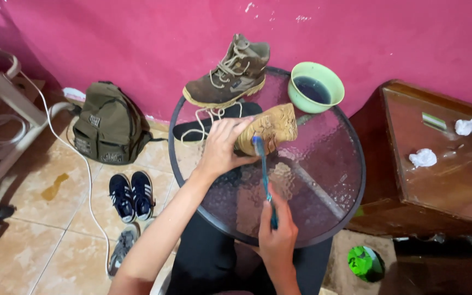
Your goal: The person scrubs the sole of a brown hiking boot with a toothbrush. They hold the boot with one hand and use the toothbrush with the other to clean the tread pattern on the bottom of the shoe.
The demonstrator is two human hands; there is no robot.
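Note:
My left hand (220, 147) grips a tan boot (271, 127) turned sole-up over the round glass table (334, 180). A blue toothbrush (263, 169) is held in my right hand (277, 236), its bristle end touching the boot's sole. A second brown lace-up boot (230, 74) stands upright at the back of the table. Beside it sits a green bowl (316, 86) of dark liquid. A black insole (192, 129) lies flat under loose laces at the table's left.
An olive backpack (109, 124) leans on the pink wall at left. Dark sneakers (131, 195) and a grey shoe (122, 246) lie on the tiled floor near a white cable. A brown wooden cabinet (443, 180) with crumpled tissues stands at right.

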